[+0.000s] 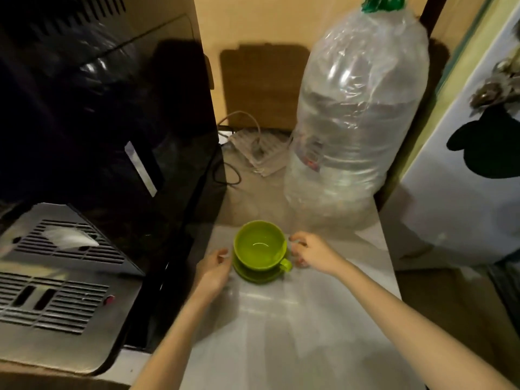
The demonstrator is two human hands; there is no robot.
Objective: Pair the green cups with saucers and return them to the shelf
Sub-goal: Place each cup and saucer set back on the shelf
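Observation:
A green cup [258, 244] stands upright on a green saucer [260, 275] on the pale counter [295, 319], its handle pointing to the right and towards me. My left hand [213, 270] is just left of the saucer, fingers apart, fingertips close to its rim. My right hand [311, 250] hovers just right of the cup, above the handle, fingers curled and spread. Neither hand visibly grips anything. The cup is empty inside.
A black coffee machine [107, 122] with a metal drip tray [56, 277] fills the left side. A large plastic-wrapped water bottle [354, 116] stands behind the cup to the right. A power strip with cables [257, 149] lies at the back. A white fridge [464, 178] stands at right.

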